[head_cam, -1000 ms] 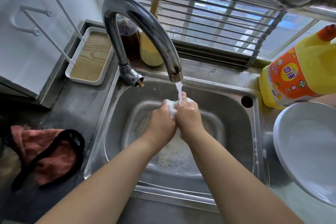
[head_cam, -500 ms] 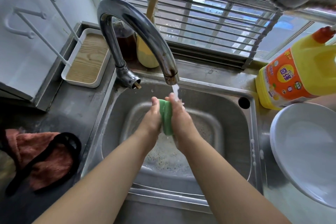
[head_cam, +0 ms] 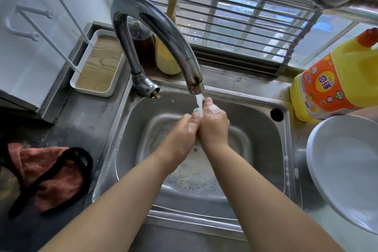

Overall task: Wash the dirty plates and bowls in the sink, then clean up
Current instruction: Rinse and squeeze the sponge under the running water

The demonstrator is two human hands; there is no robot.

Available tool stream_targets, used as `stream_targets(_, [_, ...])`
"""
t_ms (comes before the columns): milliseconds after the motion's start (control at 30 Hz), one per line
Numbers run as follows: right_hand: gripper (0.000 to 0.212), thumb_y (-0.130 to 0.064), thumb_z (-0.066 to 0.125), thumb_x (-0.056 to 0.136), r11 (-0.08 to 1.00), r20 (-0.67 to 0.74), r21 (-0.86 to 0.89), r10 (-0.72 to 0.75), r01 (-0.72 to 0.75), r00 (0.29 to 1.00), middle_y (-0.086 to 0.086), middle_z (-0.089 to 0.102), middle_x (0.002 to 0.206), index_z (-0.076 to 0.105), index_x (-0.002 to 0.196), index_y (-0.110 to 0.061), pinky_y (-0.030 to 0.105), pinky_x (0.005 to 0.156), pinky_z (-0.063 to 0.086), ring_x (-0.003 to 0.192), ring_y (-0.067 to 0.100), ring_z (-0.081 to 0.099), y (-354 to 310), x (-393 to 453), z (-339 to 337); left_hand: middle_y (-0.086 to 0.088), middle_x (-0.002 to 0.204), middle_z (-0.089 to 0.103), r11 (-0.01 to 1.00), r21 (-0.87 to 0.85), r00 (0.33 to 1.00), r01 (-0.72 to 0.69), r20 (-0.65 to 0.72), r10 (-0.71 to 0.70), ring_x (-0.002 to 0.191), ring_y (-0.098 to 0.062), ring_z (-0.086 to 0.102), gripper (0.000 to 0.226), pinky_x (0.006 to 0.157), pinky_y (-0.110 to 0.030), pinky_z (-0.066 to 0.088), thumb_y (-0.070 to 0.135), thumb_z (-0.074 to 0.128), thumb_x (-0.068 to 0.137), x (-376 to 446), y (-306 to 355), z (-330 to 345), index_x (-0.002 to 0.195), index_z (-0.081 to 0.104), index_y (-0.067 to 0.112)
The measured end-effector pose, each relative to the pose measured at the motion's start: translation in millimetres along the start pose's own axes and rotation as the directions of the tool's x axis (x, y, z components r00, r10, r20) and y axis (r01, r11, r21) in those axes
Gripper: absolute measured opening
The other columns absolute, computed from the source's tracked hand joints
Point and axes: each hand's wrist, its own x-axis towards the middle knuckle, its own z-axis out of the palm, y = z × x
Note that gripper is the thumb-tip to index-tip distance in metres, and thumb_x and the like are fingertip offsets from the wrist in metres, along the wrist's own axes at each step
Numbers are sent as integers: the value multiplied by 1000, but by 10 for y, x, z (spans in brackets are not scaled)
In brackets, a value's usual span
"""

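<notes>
The one yellow detergent jug, red-capped, wears an orange label with two large Chinese characters in a yellow circle; the smaller print is too blurred to read. Below it on the right counter sits a stack of white plates, seemingly two by the doubled rim. Over the steel sink, whose floor is foamy, the single curved tap runs water onto two hands pressed together: the left hand and the soapy right hand squeeze a green sponge between them, only its tip showing. One pink cloth with a black strap lies on the left counter, one wood-lined white tray behind it.
</notes>
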Motion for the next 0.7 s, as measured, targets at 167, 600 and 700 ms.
stream_targets(167, [47, -43, 36, 101, 803, 195, 409, 387, -433, 901, 14, 66, 79, 61, 85, -7, 52, 87, 53, 79, 34, 65, 24, 183, -14, -18, 121, 63, 967, -247, 998, 58, 0, -60, 99, -23, 62, 32, 99, -43, 45, 19, 61, 90, -12, -51, -77, 120, 55, 8])
stream_targets(600, [66, -38, 77, 66, 385, 765, 542, 141, -747, 629, 14, 66, 106, 60, 124, -11, 41, 82, 56, 91, 29, 65, 159, -180, -491, -4, 80, 72, 938, -314, 989, 147, 80, -128, 74, -15, 67, 24, 66, -28, 57, 28, 57, 89, 111, 85, -173, 98, 65, 7])
stream_targets(700, [71, -60, 59, 76, 328, 774, 545, 156, -771, 614, 14, 61, 128, 51, 137, -25, 49, 95, 49, 113, 30, 60, 133, -218, -313, -5, 85, 69, 981, -196, 991, 11, -130, -37, 79, -16, 62, 17, 68, -25, 54, 24, 65, 88, 79, 45, -96, 94, 61, 9])
